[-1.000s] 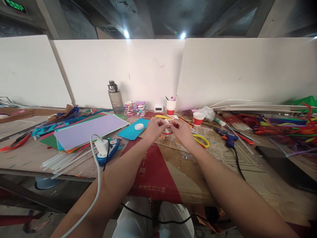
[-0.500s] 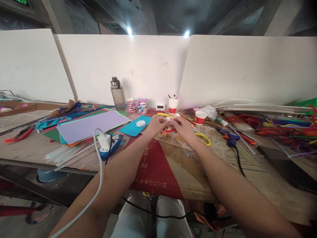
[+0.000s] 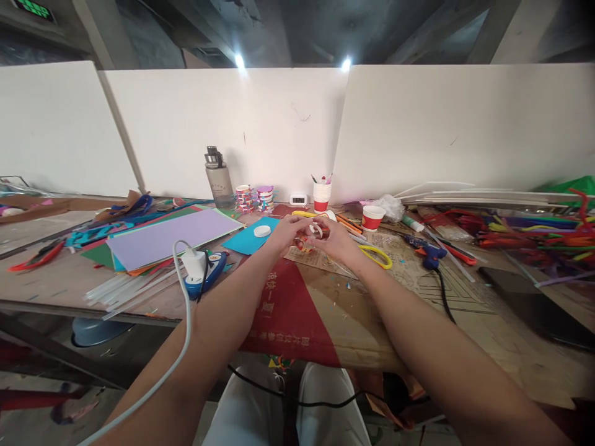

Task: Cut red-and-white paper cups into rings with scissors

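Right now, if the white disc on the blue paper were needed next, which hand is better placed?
Probably left: the left hand is nearer the white disc; the right hand sits farther off. Both are by a white curved strip.

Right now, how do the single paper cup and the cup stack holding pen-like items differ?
The cup stack is taller and shows several nested rims; the single paper cup is shorter, with one rim. Pen-like items stick up from the cup stack; none show above the single paper cup. The cup stack stands farther back; the single paper cup is nearer, to its right. Both are upright, red and white.
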{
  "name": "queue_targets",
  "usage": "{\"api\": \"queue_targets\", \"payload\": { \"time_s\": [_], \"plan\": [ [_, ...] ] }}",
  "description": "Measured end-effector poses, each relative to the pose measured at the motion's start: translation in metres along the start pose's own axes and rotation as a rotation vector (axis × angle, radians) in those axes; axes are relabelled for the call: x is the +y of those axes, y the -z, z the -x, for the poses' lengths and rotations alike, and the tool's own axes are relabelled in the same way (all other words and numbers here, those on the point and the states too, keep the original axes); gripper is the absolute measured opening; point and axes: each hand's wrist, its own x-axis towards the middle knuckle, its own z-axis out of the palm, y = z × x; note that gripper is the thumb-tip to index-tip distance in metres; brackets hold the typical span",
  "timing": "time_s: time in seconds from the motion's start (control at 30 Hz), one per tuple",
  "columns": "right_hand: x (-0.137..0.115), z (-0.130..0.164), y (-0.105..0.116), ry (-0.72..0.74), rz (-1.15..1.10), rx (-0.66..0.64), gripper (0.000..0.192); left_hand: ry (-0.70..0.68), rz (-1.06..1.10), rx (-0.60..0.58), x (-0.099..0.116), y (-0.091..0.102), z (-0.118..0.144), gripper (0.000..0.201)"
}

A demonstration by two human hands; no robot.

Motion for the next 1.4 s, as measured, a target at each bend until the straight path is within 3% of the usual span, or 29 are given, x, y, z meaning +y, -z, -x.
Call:
{"api": "queue_targets", "payload": {
  "time_s": [0.1,0.17,0.23,0.33,0.43,0.57,0.77,1.1,1.27,1.4],
  "plan": [
    [-0.002,0.001,0.002,-0.005,-0.003,-0.005,0.047,0.003,0.093,-0.064,-0.002,0.004,-0.003,0.040],
    [-0.004,0.002,0.003,-0.027,0.013,0.015,0.042,0.014,0.125,-0.036,-0.004,0.008,-0.006,0.035],
    [-0.004,0.002,0.005,-0.072,0.045,0.074,0.040,0.035,0.154,0.050,-0.006,0.011,-0.010,0.030],
    [0.000,0.000,0.009,-0.090,0.145,0.112,0.029,0.031,0.207,0.283,-0.008,0.018,-0.017,0.018],
    [0.006,-0.002,0.009,-0.001,0.305,0.051,0.015,-0.002,0.154,0.477,-0.010,0.028,-0.023,0.008],
    [0.015,0.001,-0.001,0.112,0.490,-0.077,0.017,-0.006,-0.037,0.587,-0.014,0.041,-0.028,0.011],
    [0.019,0.003,-0.012,0.146,0.621,-0.156,0.007,0.014,-0.106,0.585,-0.023,0.052,-0.032,0.021],
    [0.011,0.002,0.002,0.021,0.557,-0.030,0.014,-0.019,-0.117,0.515,-0.035,0.061,-0.043,0.008],
    [0.011,0.004,0.000,0.002,0.522,-0.005,0.011,-0.019,-0.255,0.517,-0.045,0.068,-0.047,0.034],
    [0.010,0.005,-0.001,0.004,0.506,-0.006,0.011,-0.054,-0.402,0.535,-0.043,0.070,-0.044,0.041]
  ]
}}
